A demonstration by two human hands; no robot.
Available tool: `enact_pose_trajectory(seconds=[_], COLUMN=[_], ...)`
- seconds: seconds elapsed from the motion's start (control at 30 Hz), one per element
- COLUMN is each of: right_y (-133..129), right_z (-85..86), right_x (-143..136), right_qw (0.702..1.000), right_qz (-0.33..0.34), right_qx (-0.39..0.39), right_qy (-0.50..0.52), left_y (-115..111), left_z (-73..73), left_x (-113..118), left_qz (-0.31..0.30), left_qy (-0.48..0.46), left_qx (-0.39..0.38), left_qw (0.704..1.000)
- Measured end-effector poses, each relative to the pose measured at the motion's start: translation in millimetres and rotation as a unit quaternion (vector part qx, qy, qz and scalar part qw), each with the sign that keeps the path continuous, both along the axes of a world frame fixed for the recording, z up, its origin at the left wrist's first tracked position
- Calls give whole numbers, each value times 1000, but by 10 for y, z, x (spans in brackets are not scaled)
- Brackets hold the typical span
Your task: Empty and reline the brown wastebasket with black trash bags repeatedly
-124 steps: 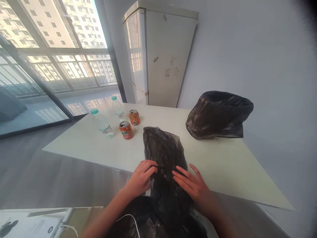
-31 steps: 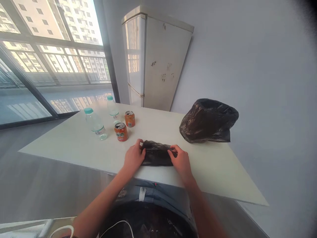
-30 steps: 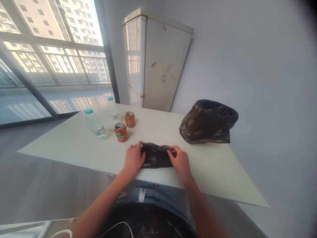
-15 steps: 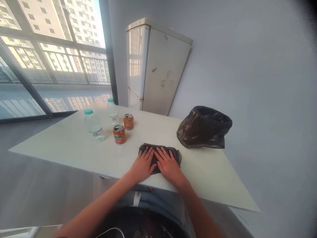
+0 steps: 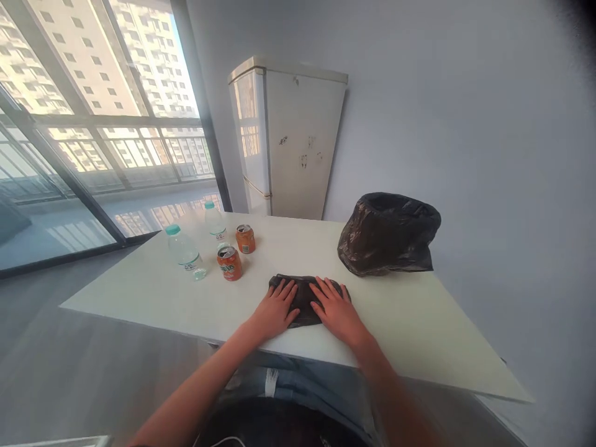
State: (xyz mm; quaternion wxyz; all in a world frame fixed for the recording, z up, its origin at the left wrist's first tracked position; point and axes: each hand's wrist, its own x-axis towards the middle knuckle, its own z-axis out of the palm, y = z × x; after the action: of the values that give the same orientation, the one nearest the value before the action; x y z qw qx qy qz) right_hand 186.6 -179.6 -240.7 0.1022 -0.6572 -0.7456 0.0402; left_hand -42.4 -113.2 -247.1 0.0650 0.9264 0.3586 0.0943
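A folded black plastic bag [image 5: 305, 304] lies flat near the front edge of the white table [image 5: 162, 310]. My left hand [image 5: 275, 310] presses on its left part, palm down with fingers spread. On the right part rests my right hand [image 5: 339, 312], also flat with its fingers apart. Between the two hands a strip of the black plastic shows. A second black plastic bag [image 5: 388, 236] stands opened out and puffed up on the table, beyond my right hand.
Left of the hands stand two orange drink cans [image 5: 230, 264] and two clear bottles [image 5: 185, 253] with teal caps. A white fridge [image 5: 302, 143] stands behind the table against the wall. Glass doors [image 5: 116, 149] are at the left.
My hands have moved apart sideways on the folded bag, baring more plastic between them. The whole view has shifted and tilted slightly; the bottles, cans and puffed-up bag keep their places.
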Motion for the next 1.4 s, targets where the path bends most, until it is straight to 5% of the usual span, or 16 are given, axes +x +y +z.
enact_pose_trajectory(seconds=[0.17,0.37,0.57,0.7,0.83,0.93,1.07,1.17,1.4], right_y=[-67,-301,-706,-834,-880,-854,-661,-499,-513], right_z=[-84,59,384,472,358,179,22,72,159], right_x=[-224,-611,-522,-120,88,-62,-357,-440,-384], right_qw=[994,960,980,988,974,973,981,980,977], right_qz=[-109,-278,-93,74,198,201,125,78,91], right_qx=[13,29,-30,1,-63,-67,10,44,-11], right_qy=[-10,5,176,138,95,92,147,176,194], left_y=[2,-634,-805,-839,-893,-894,-819,-700,-496], left_z=[303,206,45,-39,-92,-76,-33,-23,-7], left_x=[44,80,-67,-248,-411,-435,-339,-265,-218], left_qz=[17,-18,-39,-67,-71,-30,71,138,164], left_qy=[-55,-139,-77,-93,-167,-229,-307,-327,-361], left_qx=[67,-5,-60,-34,-49,-90,-135,-113,-62], left_qw=[996,990,994,993,982,969,939,928,916])
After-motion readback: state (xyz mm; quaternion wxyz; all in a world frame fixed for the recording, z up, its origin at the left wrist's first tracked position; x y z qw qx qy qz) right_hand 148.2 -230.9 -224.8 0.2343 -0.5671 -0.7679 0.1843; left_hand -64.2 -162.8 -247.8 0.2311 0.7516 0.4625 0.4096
